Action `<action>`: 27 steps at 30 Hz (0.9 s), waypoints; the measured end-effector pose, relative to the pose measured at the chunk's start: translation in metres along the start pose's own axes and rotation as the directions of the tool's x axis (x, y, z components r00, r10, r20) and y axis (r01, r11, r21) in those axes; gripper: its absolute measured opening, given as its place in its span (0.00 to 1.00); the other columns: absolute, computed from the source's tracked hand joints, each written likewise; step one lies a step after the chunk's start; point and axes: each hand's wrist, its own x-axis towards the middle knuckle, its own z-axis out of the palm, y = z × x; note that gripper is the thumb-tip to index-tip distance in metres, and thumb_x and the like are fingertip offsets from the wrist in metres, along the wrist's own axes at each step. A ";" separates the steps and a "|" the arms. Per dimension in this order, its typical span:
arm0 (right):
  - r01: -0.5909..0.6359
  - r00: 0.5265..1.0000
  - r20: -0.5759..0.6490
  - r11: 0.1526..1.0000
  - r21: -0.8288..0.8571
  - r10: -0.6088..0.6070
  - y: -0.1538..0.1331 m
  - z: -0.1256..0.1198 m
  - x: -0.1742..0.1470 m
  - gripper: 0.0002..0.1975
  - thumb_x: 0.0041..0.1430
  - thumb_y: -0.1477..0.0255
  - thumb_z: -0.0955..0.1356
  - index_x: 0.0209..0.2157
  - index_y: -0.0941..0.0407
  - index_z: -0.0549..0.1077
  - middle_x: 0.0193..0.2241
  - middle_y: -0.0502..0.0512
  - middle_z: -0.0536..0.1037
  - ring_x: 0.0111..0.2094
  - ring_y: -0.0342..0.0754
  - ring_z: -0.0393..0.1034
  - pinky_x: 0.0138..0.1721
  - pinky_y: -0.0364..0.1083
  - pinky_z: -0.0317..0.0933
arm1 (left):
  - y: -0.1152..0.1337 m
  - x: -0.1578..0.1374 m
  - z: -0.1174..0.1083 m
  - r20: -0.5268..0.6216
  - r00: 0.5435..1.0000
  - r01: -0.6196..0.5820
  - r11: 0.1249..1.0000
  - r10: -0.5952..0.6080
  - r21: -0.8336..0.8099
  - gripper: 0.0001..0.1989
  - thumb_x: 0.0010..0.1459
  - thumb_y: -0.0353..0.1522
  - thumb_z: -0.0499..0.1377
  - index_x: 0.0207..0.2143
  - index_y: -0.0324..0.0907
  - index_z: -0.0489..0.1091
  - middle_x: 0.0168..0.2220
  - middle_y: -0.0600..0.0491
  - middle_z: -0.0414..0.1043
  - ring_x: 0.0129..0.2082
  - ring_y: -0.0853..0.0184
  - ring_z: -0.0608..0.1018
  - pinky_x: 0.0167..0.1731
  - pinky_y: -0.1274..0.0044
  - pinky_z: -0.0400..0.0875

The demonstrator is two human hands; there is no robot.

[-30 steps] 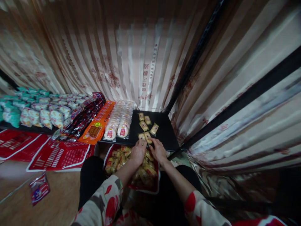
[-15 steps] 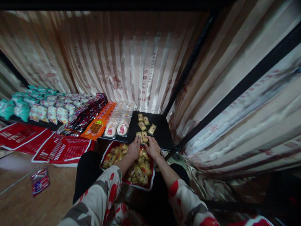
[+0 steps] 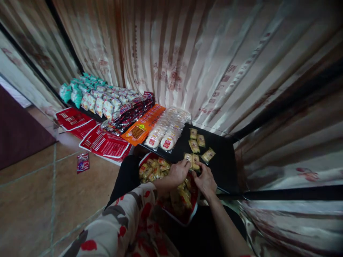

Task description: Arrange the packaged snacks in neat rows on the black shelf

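Note:
Two small gold-wrapped snack packets lie side by side at the front edge of a black shelf (image 3: 225, 167). The fingers of my left hand (image 3: 179, 172) are pressed together against the left snack packet (image 3: 188, 157). Thumb and forefinger of my right hand (image 3: 206, 181) close on the near end of the right snack packet (image 3: 195, 160). Farther back on the shelf lie several more such packets (image 3: 194, 145). Below my wrists, a red basket (image 3: 193, 210) holds a heap of the same packets (image 3: 154, 169), partly hidden by my left forearm.
Clear-wrapped round white crackers (image 3: 167, 142) stand in rows left of the packets. Beside them are an orange snack bag (image 3: 138, 132), dark red pouches (image 3: 125, 119) and white and teal bags (image 3: 107, 107). Red baskets (image 3: 107, 148) and a small pouch (image 3: 83, 162) lie lower left; a curtain (image 3: 171, 53) hangs behind.
The view has swung left and tilted, so the shelf and snacks appear farther right. My hands remain at the same two packets at the shelf edge.

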 end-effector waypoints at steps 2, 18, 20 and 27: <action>0.027 1.000 -0.004 0.999 0.033 -0.027 0.006 0.003 0.001 0.19 0.53 0.64 0.61 0.47 0.51 0.65 0.41 0.55 0.69 0.42 0.53 0.67 0.40 0.51 0.62 | -0.002 -0.001 0.003 -0.014 1.000 0.003 1.000 -0.003 0.001 0.15 0.60 0.27 0.46 0.49 0.40 0.62 0.46 0.47 0.66 0.40 0.63 0.73 0.33 0.76 0.70; 0.405 0.912 -0.026 0.909 -0.098 -0.409 -0.025 -0.013 0.120 0.21 0.58 0.65 0.61 0.53 0.53 0.66 0.59 0.56 0.59 0.61 0.60 0.42 0.56 0.61 0.45 | 0.000 0.007 0.028 0.009 1.000 0.019 1.000 -0.020 0.010 0.18 0.59 0.27 0.48 0.53 0.43 0.58 0.52 0.47 0.63 0.49 0.63 0.69 0.41 0.74 0.70; 0.382 0.924 0.047 0.913 -0.145 -0.379 -0.032 -0.003 0.147 0.23 0.58 0.62 0.61 0.54 0.52 0.65 0.61 0.56 0.55 0.63 0.62 0.34 0.57 0.63 0.39 | 0.000 0.008 0.027 0.013 0.999 0.033 0.999 -0.033 -0.019 0.18 0.59 0.28 0.48 0.52 0.44 0.60 0.51 0.47 0.65 0.49 0.63 0.69 0.40 0.74 0.70; 0.231 0.969 0.143 0.950 -0.210 -0.204 -0.006 0.011 0.171 0.22 0.57 0.59 0.62 0.53 0.50 0.66 0.63 0.55 0.52 0.62 0.64 0.38 0.56 0.65 0.40 | 0.002 0.017 0.026 0.046 0.998 0.038 0.999 -0.037 -0.021 0.21 0.58 0.28 0.48 0.55 0.43 0.59 0.52 0.46 0.66 0.48 0.60 0.70 0.42 0.71 0.70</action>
